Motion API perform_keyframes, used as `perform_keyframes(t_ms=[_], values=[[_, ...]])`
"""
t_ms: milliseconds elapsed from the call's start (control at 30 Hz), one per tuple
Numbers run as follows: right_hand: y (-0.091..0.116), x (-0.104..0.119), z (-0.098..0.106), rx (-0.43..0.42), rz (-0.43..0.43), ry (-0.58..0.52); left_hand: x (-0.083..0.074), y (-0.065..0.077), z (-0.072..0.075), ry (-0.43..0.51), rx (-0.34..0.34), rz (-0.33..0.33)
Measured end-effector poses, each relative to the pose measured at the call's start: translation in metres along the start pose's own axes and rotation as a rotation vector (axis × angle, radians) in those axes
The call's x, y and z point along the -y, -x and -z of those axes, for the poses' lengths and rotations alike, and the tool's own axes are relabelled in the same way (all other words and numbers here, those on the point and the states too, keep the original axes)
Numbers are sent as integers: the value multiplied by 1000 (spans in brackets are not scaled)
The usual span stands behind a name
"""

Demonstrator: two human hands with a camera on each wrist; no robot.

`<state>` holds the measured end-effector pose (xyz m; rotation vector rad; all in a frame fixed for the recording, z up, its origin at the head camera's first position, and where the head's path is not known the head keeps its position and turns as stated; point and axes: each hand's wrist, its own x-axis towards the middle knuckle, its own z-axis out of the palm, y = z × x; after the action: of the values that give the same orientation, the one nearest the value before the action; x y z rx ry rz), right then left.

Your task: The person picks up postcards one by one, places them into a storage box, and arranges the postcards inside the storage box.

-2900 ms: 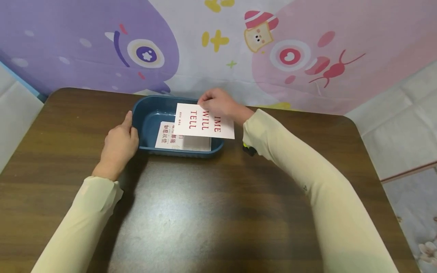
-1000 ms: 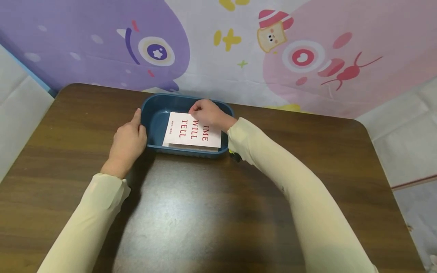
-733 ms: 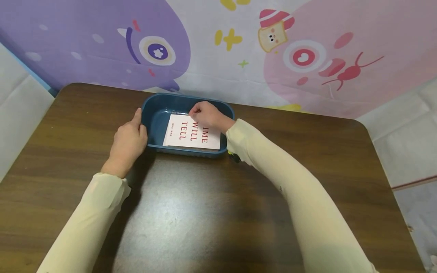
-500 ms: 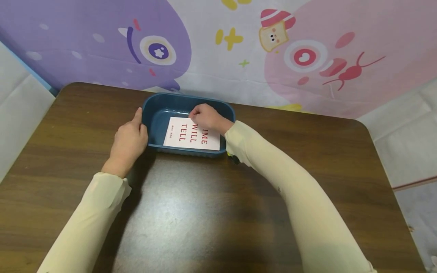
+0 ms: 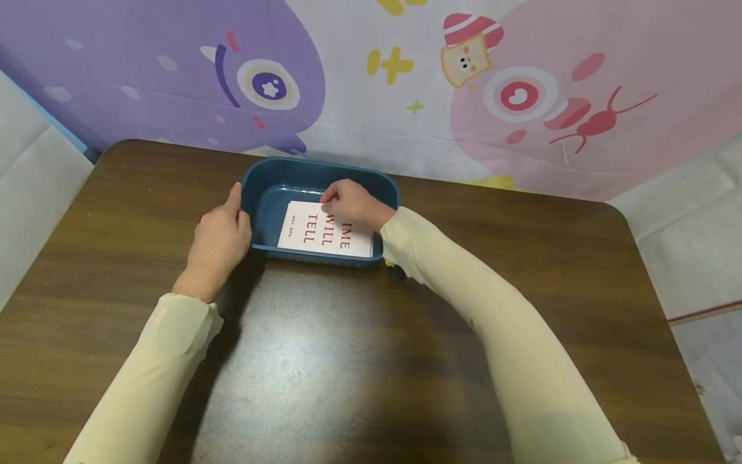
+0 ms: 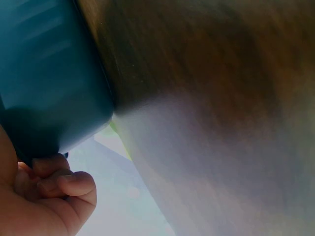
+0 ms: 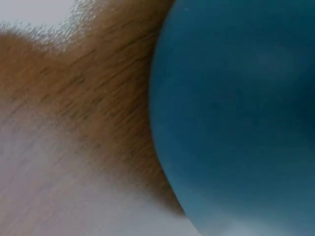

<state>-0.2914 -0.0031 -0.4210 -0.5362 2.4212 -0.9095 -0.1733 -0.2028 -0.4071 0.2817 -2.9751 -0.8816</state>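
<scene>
In the head view, a white card [image 5: 303, 227] printed with red capitals lies in the dark blue plastic basin [image 5: 263, 169]. My right hand [image 5: 355, 205] reaches over the basin's right end and pinches the card's far edge, covering part of the lettering. My left hand [image 5: 219, 240] grips the left end of the basin, index finger along the rim. Seen from the left wrist, the other fingers [image 6: 78, 184] curl beside the basin's outer wall [image 6: 54, 73]. The right wrist view has only the basin wall [image 7: 231, 98] and tabletop, with no fingers showing.
The basin stands at the far edge of a brown wooden table [image 5: 464, 361], close to a cartoon-printed backdrop [image 5: 377, 122]. A small black and yellow-green item [image 5: 397, 270] shows under my right cuff. White panels [image 5: 695, 238] flank the table.
My right hand has lowered the card into the basin and shifted it left in relation to the basin. It now covers another printed card seen there earlier. My left hand has kept its hold.
</scene>
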Motion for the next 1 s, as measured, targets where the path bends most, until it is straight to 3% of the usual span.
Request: perform_keyframes(t_ms=[133, 333, 1000], values=[[3, 0, 0, 10, 28, 31, 0, 0, 0, -1, 0, 0], [5, 2, -1, -28, 99, 179, -1, 0, 1, -2, -5, -10], [9, 2, -4, -97, 97, 425, -1, 0, 1, -13, 1, -13]])
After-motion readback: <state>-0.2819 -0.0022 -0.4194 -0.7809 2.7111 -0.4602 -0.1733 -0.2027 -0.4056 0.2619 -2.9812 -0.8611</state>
